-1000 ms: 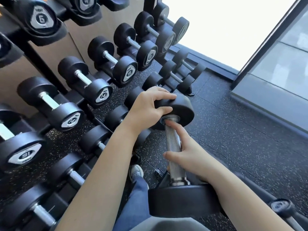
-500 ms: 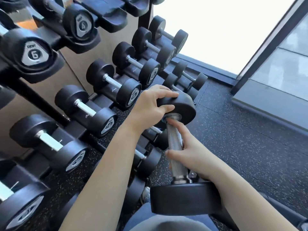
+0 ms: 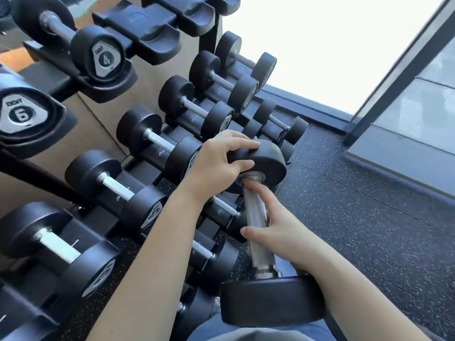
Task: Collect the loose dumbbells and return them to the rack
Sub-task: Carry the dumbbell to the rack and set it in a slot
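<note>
Hands [image 3: 219,166] gripping dumbbell [image 3: 256,225] beside rack [image 3: 147,28], racked ends marked 4 and 6.

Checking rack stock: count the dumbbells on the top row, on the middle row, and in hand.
Top row dumbbells: 2
Middle row dumbbells: 6
Held dumbbell: 1
Total: 9 (bottom row partly hidden, not counted)

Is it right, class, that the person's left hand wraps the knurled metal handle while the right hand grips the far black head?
Not quite: the hands are swapped. In the head view, the right hand wraps the knurled metal handle, and the left hand grips the far black head.
</note>
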Tool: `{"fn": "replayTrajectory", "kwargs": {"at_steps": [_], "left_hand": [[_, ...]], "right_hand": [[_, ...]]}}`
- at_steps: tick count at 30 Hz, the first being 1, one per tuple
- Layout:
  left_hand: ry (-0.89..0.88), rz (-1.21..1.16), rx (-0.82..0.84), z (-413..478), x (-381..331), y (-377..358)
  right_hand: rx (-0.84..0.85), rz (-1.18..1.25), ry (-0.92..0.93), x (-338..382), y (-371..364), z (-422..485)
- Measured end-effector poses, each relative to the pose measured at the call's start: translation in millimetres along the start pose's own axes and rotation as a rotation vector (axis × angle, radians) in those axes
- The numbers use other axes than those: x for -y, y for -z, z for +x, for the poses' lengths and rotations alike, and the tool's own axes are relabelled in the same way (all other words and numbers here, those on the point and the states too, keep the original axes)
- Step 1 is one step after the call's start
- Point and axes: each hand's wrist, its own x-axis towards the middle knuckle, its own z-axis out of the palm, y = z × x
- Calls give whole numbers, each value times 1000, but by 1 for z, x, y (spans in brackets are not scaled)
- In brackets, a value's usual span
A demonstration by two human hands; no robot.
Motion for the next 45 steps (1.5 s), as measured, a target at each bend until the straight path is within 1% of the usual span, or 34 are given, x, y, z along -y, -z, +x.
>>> {"fn": "replayTrajectory", "kwargs": {"at_steps": [4, 6, 9, 14, 19, 22, 28, 32, 35, 41, 45], "left_hand": [[42, 25, -21, 39, 12, -9], [53, 38, -64, 65, 16, -17], [64, 54, -146, 112, 20, -30], [110, 18, -219, 190, 22, -53], [130, 31, -283, 243, 20, -67], [131, 50, -282, 266, 13, -75], [121, 63, -240, 290, 2, -93], [91, 68, -184, 301, -5, -108], [96, 47, -144, 304, -6, -117], [131, 16, -122, 298, -2, -118], [136, 8, -137, 291, 0, -111]], "right_hand": [[68, 29, 23, -6, 30, 41], [97, 44, 42, -7, 52, 67], [149, -6, 74, -7, 95, 108], [191, -139, 87, -2, 168, 168], [262, -165, 117, 6, 222, 209], [282, -151, 134, 7, 244, 220], [252, -113, 101, 0, 271, 224], [166, -100, 120, -10, 280, 220], [128, -101, 66, -19, 283, 216], [134, -122, 46, -17, 279, 209], [141, -106, 56, -15, 270, 209]]}}
